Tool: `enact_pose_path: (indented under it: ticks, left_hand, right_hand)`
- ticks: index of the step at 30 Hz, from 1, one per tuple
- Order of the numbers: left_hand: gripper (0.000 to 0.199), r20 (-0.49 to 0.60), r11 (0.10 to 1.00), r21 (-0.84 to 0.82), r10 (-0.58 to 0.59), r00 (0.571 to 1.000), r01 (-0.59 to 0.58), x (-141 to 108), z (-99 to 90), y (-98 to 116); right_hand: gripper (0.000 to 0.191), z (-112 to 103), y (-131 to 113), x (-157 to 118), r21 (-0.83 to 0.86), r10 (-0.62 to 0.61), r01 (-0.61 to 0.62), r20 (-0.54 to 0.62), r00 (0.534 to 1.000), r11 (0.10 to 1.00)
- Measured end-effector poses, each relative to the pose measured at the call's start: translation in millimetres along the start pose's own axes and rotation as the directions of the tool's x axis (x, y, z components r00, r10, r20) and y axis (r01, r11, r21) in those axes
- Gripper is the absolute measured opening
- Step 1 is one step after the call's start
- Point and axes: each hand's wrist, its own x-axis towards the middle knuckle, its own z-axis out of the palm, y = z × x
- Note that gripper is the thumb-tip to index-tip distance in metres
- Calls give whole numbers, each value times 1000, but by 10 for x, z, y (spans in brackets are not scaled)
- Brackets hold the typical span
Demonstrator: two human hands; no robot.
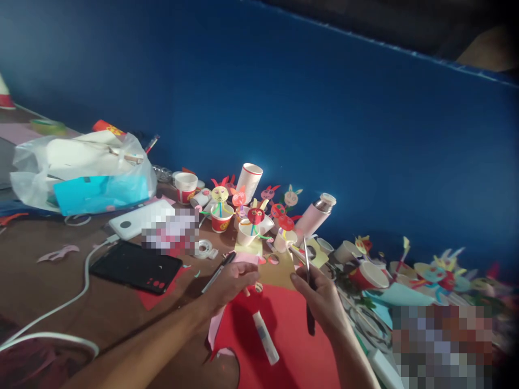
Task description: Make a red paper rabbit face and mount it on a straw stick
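Working over flat red paper (308,351) on the brown worktop (40,286): gripping a slim silver-and-black tool (307,259) in the right hand (322,296), curling the left hand (235,281) beside a small patterned disc (258,287) (pinched or not, impossible to tell).

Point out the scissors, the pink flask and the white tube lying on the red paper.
Scissors (310,323): head view, on the dark handle.
Pink flask (313,219): head view, on the side of its body, below the metal neck.
White tube (266,339): head view, on the middle of its barrel.
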Motion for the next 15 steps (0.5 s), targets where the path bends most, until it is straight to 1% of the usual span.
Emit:
enact_pose_path:
  ticks: [3,5,7,9,10,12,13,15]
  left_hand:
    - [26,-37,999,-21,37,999,-37,19,-23,-13]
    - [25,-81,999,-42,31,996,-34,36,-32,-16]
    - [26,-142,998,-63,17,990,-26,52,-39,-3]
    - [26,-202,996,-83,4,979,-21,59,-46,31]
    - [25,-227,996,-88,2,974,-22,56,-50,54]
    - [23,-266,996,-82,6,964,-29,38,-58,106]
    - [22,-275,997,-74,11,961,-32,25,-61,131]
    - [21,-280,997,-60,39,959,-57,-5,-63,170]
  right_hand:
    - [24,72,-39,106,41,-24,21,59,998,999]
    - [24,101,-47,169,49,-46,43,73,996,998]
    - [26,111,-36,203,69,-93,89,59,994,994]
    - [32,100,23,190,61,-120,119,17,993,991]
    - [36,90,78,162,32,-112,112,-3,994,993]
    - [42,68,244,62,-99,-42,41,-11,999,994]
    - [43,63,350,-4,-178,-3,4,7,1000,984]
    - [37,71,585,-153,-336,64,-49,33,997,940]
